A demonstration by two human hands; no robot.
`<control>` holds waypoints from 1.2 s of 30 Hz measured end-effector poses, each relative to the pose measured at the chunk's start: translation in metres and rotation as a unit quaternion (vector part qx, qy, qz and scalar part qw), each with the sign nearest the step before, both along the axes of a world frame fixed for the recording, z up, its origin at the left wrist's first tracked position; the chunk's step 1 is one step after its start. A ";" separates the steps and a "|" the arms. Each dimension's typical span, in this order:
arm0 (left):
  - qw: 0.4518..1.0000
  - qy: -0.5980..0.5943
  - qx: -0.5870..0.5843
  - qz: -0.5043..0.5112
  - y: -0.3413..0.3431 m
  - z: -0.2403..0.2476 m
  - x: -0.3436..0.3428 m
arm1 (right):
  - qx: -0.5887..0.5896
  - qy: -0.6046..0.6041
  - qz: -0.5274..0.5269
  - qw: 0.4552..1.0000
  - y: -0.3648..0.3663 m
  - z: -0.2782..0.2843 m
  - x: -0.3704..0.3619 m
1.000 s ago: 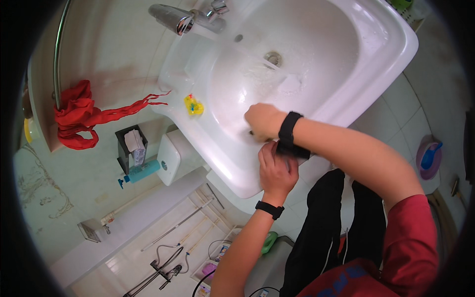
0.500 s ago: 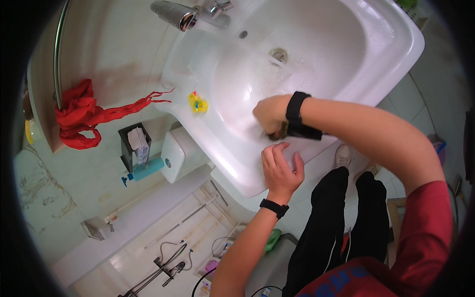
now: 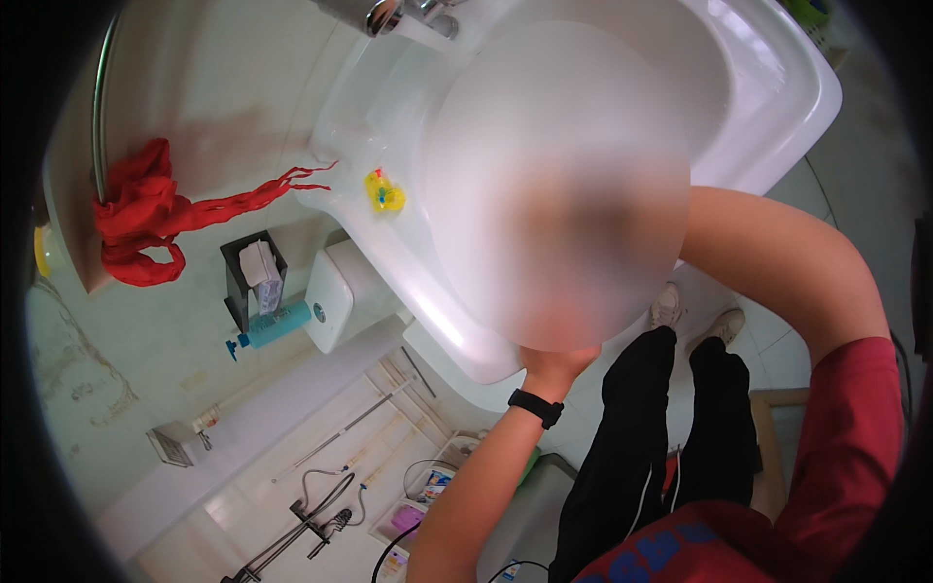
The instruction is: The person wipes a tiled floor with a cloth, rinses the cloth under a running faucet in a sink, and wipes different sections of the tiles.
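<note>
A round blurred patch covers much of the white washbasin (image 3: 763, 136) and most of both my hands. My right hand (image 3: 549, 219) is a smeared skin-toned shape over the basin's near side; its fingers and anything in them are hidden. Of my left hand (image 3: 562, 360), only the wrist end shows clearly, at the basin's near edge below the right hand. Its fingers are lost in the blur. A black band (image 3: 536, 407) circles the left wrist. On the basin's left ledge lies a small yellow toy duck (image 3: 384, 191).
A chrome tap (image 3: 379, 15) stands at the basin's back left. Red cloth (image 3: 146, 214) hangs from a rail at the left. Below it are a black holder (image 3: 233, 282), a blue pump bottle (image 3: 277, 324) and a white toilet tank (image 3: 348, 291). Shower fittings (image 3: 311, 530) show lower left.
The view has shifted slightly, and a blur now hides the hands. Earlier, the right hand was closed over something dark inside the basin, and the left rested on the rim with curved fingers.
</note>
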State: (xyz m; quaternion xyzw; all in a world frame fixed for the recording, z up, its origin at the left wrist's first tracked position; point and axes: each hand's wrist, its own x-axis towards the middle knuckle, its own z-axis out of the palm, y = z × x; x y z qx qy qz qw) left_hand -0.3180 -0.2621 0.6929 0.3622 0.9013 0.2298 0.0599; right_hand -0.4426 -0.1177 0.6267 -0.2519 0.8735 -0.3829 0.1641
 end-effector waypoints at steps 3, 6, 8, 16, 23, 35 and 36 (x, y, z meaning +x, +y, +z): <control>1.000 -0.018 0.016 -0.008 0.023 -0.005 0.008 | -0.050 -0.011 -0.112 0.992 0.022 -0.056 0.006; 0.999 0.022 -0.014 0.025 -0.003 -0.014 0.002 | -0.188 -0.026 -0.056 0.980 0.010 0.026 -0.001; 0.999 0.026 -0.014 0.022 0.000 -0.016 0.003 | -0.185 -0.038 -0.046 0.981 0.000 0.030 0.007; 1.000 0.010 0.006 0.023 0.005 -0.012 0.004 | -0.032 -0.052 -0.021 0.998 0.020 0.028 0.020; 0.999 0.026 0.002 0.024 0.002 -0.013 0.001 | -0.165 -0.049 -0.023 0.985 0.022 0.030 0.026; 0.998 0.051 0.000 0.036 0.003 -0.012 0.003 | -0.103 -0.074 0.026 0.992 0.043 0.020 0.023; 0.998 0.052 0.003 0.037 0.005 -0.014 0.002 | -0.102 -0.114 0.043 0.987 0.053 0.023 0.021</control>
